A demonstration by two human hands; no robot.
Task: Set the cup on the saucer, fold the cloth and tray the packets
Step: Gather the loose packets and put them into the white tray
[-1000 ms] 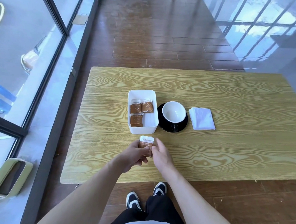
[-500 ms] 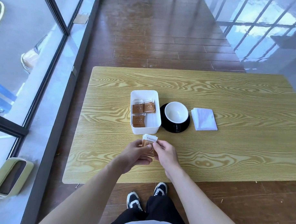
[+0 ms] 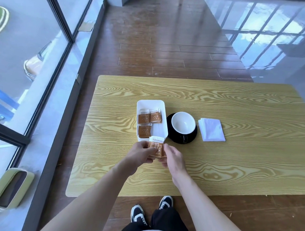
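A white rectangular tray (image 3: 159,102) sits mid-table with several brown-and-white packets (image 3: 149,117) lying inside. Just in front of its near edge, my left hand (image 3: 141,153) and my right hand (image 3: 172,155) together grip a small stack of the same packets (image 3: 156,146), held upright, its top overlapping the tray's front rim. To the tray's right, a white cup (image 3: 183,122) stands on a black saucer (image 3: 171,136). A folded white cloth (image 3: 211,129) lies flat to the right of the saucer.
The wooden table (image 3: 233,161) stands on a dark plank floor. A glass wall with a dark frame runs along the left, and a pale green bin (image 3: 9,188) stands by it. My shoes (image 3: 152,210) show below the table's near edge.
Both hands have carried the packet stack away from me, from the table's front area up to the tray's near rim. Cup, saucer and cloth have stayed in place.
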